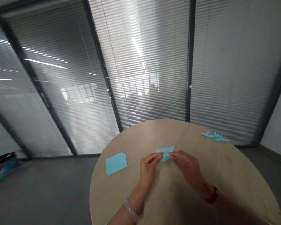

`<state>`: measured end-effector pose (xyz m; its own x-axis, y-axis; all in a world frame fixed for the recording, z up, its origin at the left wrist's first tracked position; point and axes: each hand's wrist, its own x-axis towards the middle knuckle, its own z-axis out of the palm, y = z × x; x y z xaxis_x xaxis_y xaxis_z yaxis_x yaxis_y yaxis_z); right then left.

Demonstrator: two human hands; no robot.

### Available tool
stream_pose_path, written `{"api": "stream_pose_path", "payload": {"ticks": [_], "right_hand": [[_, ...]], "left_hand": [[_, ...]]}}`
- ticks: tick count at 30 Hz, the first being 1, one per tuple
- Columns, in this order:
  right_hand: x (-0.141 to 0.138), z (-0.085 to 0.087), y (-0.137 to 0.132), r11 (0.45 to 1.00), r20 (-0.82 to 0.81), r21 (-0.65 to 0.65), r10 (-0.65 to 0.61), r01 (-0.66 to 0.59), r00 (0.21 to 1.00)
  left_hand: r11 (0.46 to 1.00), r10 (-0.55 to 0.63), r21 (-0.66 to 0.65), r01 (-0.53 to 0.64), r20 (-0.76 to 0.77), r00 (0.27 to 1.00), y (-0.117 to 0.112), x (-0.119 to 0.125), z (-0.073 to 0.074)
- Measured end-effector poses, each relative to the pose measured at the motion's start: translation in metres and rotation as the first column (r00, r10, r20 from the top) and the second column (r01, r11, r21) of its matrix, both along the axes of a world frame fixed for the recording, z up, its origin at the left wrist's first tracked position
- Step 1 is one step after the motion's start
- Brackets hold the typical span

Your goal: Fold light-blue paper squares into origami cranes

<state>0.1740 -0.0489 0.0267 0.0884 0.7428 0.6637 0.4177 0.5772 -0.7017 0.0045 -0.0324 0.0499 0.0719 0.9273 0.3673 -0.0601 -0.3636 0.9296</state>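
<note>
A small light-blue folded paper (165, 152) lies on the round wooden table (236, 181), near its middle. My left hand (148, 167) pinches the paper's left edge with closed fingertips. From the right, my right hand (186, 167) pinches the same paper, its fingers pressed together on it. A pale bangle sits on my left wrist and a red cord on my right wrist.
A stack of light-blue square sheets (116, 163) lies on the table's left side. Several folded blue paper figures (215, 136) rest at the far right edge. Glass walls with blinds (142, 62) stand behind the table. Red and blue items (0, 168) sit on the floor at left.
</note>
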Motion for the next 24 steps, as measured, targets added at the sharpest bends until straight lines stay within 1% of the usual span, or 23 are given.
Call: {"api": "stream_pose_path", "payload": {"ticks": [6,10,12,15,19,24], "right_hand": [[0.0005,0.0003,-0.0011,1.0,-0.004,0.013,0.008,-0.008,1.0],[0.0019,0.0003,-0.0001,1.0,0.001,0.03,-0.011,0.011,1.0],[0.0023,0.0006,0.0,0.998,0.025,0.062,-0.011,0.009,1.0],[0.0022,0.0016,-0.0007,0.989,0.088,0.148,-0.015,0.002,0.996],[0.002,0.004,-0.003,0.968,0.155,0.249,-0.066,0.025,0.986],[0.0031,0.0074,-0.006,0.953,0.2,0.301,-0.084,0.02,0.976]], "left_hand": [[0.995,0.001,0.105,-0.002,0.006,1.0,-0.0028,-0.0002,-0.0006],[0.978,0.028,0.206,-0.016,-0.054,0.998,-0.0036,-0.0016,-0.0026],[0.963,0.05,0.268,-0.021,-0.104,0.993,-0.0041,-0.0024,-0.0037],[0.941,0.075,0.337,-0.019,-0.156,0.985,-0.005,-0.0033,-0.0054],[0.929,0.104,0.368,-0.04,-0.155,0.982,-0.0067,-0.0032,-0.0067],[0.939,0.117,0.339,-0.066,-0.132,0.984,-0.0103,-0.001,-0.0045]]}}
